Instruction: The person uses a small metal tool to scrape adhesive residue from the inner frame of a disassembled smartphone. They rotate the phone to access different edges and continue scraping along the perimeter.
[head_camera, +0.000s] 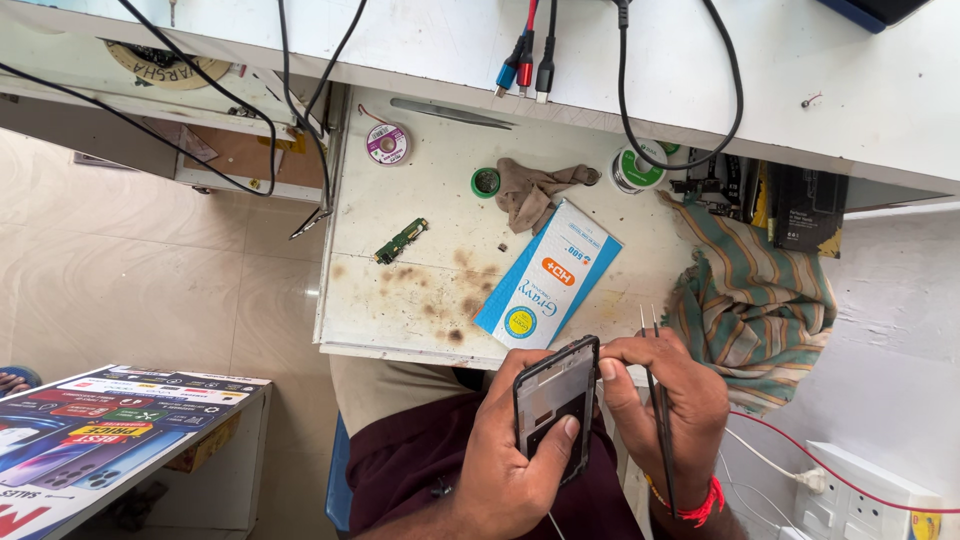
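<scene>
Down by the lap, the left hand has a closed grip around an opened phone frame, thumb pressed on its face and the frame held upright and a little tilted, just off the near edge of the bench. The right hand touches the frame's upper right corner with its fingertips, and its grip is also closed on a pair of thin tweezers, which run along the hand with the two tips pointing up toward the bench. A red thread band sits at that wrist. Just beyond the phone frame, a blue and white packet lies slanted on the bench, overhanging the near edge. To its right hangs a striped cloth. Farther out on the stained surface lie a small green circuit board, a crumpled brown rag beside a small green round tin, a reel of solder wire, another reel with a green rim and a long metal pair of tweezers. Black cables and plug leads hang from the shelf above.
</scene>
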